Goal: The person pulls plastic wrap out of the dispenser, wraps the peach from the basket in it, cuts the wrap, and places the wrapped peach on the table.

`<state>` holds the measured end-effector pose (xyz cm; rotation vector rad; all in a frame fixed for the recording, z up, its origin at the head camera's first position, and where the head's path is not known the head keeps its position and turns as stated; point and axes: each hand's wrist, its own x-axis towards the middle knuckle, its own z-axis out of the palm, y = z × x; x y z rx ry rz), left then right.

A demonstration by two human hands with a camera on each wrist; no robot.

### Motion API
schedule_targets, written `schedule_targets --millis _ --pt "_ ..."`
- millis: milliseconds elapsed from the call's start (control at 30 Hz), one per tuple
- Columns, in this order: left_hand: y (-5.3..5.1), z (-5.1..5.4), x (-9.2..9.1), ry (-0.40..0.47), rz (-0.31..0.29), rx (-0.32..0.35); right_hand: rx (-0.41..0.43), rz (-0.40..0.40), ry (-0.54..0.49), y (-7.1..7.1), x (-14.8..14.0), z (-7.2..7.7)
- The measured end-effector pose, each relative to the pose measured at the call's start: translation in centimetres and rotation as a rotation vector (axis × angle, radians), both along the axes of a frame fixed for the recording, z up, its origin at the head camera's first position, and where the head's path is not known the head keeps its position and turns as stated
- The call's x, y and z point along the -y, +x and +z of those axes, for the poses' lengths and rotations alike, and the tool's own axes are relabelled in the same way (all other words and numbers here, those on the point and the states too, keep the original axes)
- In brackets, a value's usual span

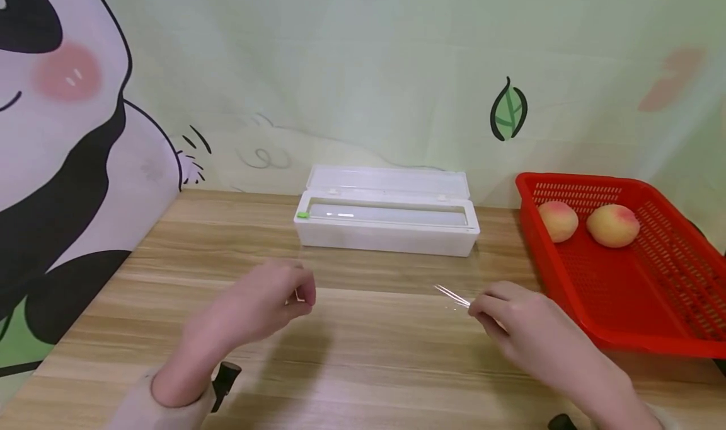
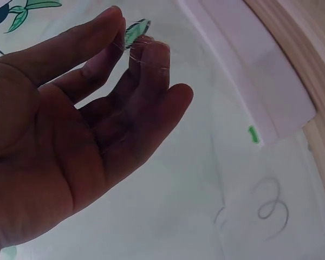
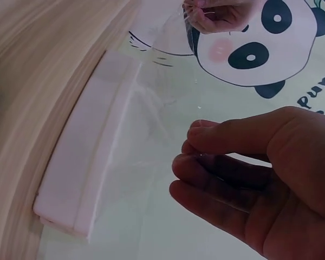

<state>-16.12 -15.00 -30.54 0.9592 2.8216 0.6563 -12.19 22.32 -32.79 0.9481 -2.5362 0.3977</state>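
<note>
Cling film (image 1: 453,297), one clear piece, was up between my two hands, over the middle of the table (image 1: 391,370); it lay to the right of my left hand (image 1: 262,302) and to the left of my right hand (image 1: 523,324). Its span ran side to side, roughly along the table's far edge; both hands were on it, so neither was nearer. Full outline too see-through to trace, and I couldn't tell whether its lower border touched the tabletop. Left fingers: thumb and forefinger pinched the crinkled film, the rest loosely bent. Right fingers: thumb pressed to forefinger, pinching a glinting bunched strip of it. Beyond both hands, near the table's far edge, stood the white dispenser box (image 1: 386,241), its long axis also side to side, lid (image 1: 388,181) tipped back, green tab (image 1: 303,215) at its left end. Red plastic basket (image 1: 652,342) sat toward the table's right edge, just beside my right hand; the peaches (image 1: 613,226) were in its far part, one by the basket's left wall, the other just right of it. My right hand was nearer to those. Count: one film piece, one box, one lid, one green tab, one basket, two peaches, two hands.
</note>
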Motion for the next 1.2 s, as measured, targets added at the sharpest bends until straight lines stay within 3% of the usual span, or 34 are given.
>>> schedule_targets --millis 267,433,600,800,1200 --pt "-0.9 -2.0 0.0 -0.057 -0.029 0.064 0.210 -0.014 0.099 -0.8 0.2 -1.3" --pt "-1.3 -3.1 -0.2 -0.097 -0.059 0.092 0.221 -0.016 0.149 -1.1 0.4 -2.2" --pt "-1.6 -3.8 -0.5 -0.126 -0.053 0.137 0.286 0.000 0.152 -1.8 0.6 -3.2" --pt "-1.9 -4.6 -0.8 -0.155 -0.055 0.135 0.332 0.053 0.151 -2.4 0.6 -4.2" --pt "-1.9 -5.2 -1.2 -0.143 -0.083 0.138 0.358 0.145 0.166 -3.0 0.3 -5.1"
